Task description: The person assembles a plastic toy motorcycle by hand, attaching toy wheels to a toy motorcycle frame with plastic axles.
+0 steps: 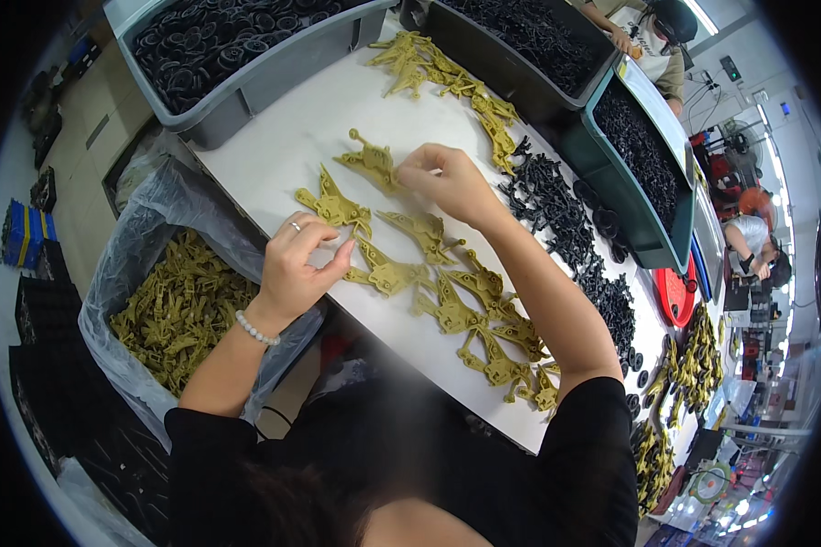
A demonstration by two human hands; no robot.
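"Two hands are over the tabletop (287, 128). What is the left hand (296, 258) doing?"

"Its grip is narrow, finger close to thumb, just beside a flat yellow part (333, 202). I can't tell if it holds anything."

"And the right hand (456, 187)?"

"Its grip looks pinched on the right end of another part, the far yellow one (367, 162). It's a bit blurry there."

"How do you do that well?"

"I'd pinch softly, because the thin ends look easy to bend. I'd keep each part flat and a little apart, so the arms don't hook together."

"What's around, going left to right?"

"Low down, a plastic bag (141, 214) with lots of yellow parts inside. Then a grey bin (274, 80) of round black things. The tabletop is white and smooth. Next come small black bits (556, 205), a green bin (620, 193) and a red tray (673, 296). Past those, a worker (673, 80) and bright lights (702, 16)."
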